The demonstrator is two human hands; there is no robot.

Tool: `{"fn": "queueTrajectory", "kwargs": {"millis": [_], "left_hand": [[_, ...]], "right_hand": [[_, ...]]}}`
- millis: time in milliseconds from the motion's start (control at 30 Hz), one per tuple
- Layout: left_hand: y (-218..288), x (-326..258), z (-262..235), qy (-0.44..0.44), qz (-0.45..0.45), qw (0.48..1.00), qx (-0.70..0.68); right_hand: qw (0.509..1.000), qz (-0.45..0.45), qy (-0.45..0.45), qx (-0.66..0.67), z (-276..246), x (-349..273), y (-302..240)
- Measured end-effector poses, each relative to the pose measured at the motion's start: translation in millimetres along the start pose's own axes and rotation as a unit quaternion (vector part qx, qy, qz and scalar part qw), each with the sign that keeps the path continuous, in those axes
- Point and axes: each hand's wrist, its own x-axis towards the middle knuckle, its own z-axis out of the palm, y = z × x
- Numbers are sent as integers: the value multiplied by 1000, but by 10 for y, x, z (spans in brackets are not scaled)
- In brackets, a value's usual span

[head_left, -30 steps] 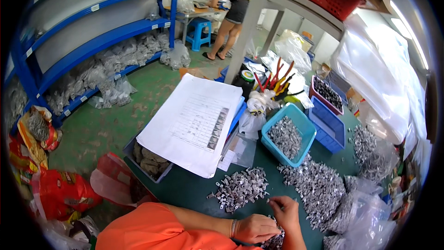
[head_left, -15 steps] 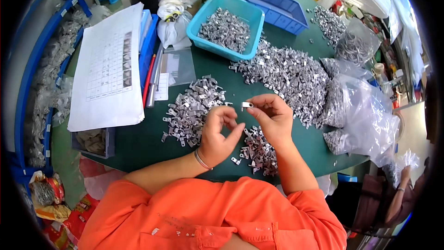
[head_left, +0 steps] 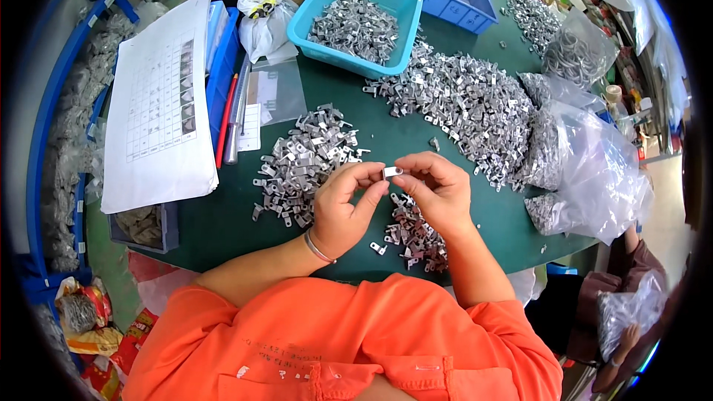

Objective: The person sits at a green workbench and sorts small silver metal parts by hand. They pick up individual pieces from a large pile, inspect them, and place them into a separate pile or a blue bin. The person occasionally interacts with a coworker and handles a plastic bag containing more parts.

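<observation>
A small silvery metal bracket (head_left: 393, 171) with a hole at one end is held up over the table between my two hands. My left hand (head_left: 346, 204) pinches its left end between thumb and index finger. Thumb and fingers of my right hand (head_left: 440, 191) close on its right end. Similar brackets lie in a pile (head_left: 306, 163) beside my left hand. A smaller pile (head_left: 416, 234) sits below my hands, partly hidden by the right one. Farther off spreads a large heap of metal pieces (head_left: 468, 104).
A turquoise basin (head_left: 295, 30) of metal parts stands at the back, beside a blue bin (head_left: 445, 1). Plastic bags of parts (head_left: 587, 163) line the right. Printed sheets (head_left: 156, 104), a red pen (head_left: 226, 119) and a grey box (head_left: 169, 234) are left. Another person (head_left: 631, 275) is at far right.
My left hand has moved up to the bracket and now grips its left end, while the right hand still holds it. The other person's hand and plastic bag have moved lower.
</observation>
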Motion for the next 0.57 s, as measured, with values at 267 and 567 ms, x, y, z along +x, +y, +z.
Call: {"fn": "queueTrajectory", "kwargs": {"millis": [267,567], "left_hand": [[-34,-11,2,-9,-5,1000,-18],[13,35,-81,-61,111,987,100]], "right_hand": [[989,86,18,115,19,-45,-22],[998,-27,4,55,9,-72,24]]}}
